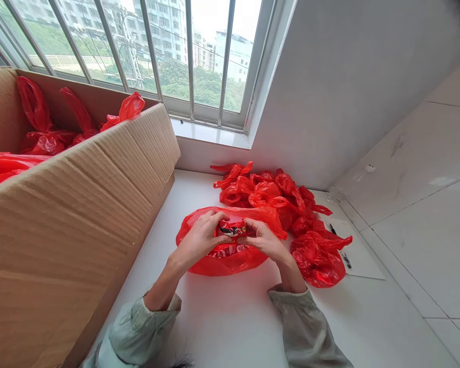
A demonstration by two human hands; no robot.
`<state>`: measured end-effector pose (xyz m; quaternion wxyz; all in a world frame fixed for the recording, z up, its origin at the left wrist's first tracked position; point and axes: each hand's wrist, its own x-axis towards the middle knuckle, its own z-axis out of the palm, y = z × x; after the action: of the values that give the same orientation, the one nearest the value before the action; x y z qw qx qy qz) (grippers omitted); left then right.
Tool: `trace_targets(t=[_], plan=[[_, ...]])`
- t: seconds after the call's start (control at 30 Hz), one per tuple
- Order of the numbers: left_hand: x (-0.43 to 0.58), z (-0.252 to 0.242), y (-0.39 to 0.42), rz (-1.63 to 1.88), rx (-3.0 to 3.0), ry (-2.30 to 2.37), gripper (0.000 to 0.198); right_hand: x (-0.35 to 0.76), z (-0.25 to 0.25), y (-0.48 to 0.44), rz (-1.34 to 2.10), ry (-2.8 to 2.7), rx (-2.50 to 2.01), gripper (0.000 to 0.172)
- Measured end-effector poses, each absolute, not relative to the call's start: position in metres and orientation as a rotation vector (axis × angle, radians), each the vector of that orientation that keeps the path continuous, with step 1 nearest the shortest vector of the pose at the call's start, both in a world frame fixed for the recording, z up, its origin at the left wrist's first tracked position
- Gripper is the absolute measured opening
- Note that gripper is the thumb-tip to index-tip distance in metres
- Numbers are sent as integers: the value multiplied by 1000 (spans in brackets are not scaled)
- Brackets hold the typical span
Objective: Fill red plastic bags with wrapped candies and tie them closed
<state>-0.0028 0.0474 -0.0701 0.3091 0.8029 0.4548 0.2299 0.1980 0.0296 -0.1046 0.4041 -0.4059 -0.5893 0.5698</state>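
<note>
My left hand (205,232) and my right hand (263,239) grip a small red packet (232,231) with black and white print between them, one at each end. They hold it over the open mouth of a red plastic bag (199,267) lying spread on the white table. Inside that bag are red-and-white printed packets (226,251), partly covered by my hands and the packet. Thumbs sit on the near side of the held packet, fingers on the far side.
Several tied red bags (266,191) are heaped against the wall, and another red bag (320,258) lies at the right. Beside it are a paper sheet (362,263) and a black pen (346,259). At left a tall cardboard box (80,225) holds more red bags (48,140). A barred window (191,61) is behind.
</note>
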Motion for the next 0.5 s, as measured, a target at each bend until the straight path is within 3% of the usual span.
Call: trace_targets(t=[0.13, 0.5], plan=[[0, -65, 48, 634, 2122, 1123, 13, 201, -96, 25, 1469, -1490, -1020, 28], [1, -61, 46, 620, 2063, 1119, 15, 201, -92, 25, 1367, -1430, -1023, 30]])
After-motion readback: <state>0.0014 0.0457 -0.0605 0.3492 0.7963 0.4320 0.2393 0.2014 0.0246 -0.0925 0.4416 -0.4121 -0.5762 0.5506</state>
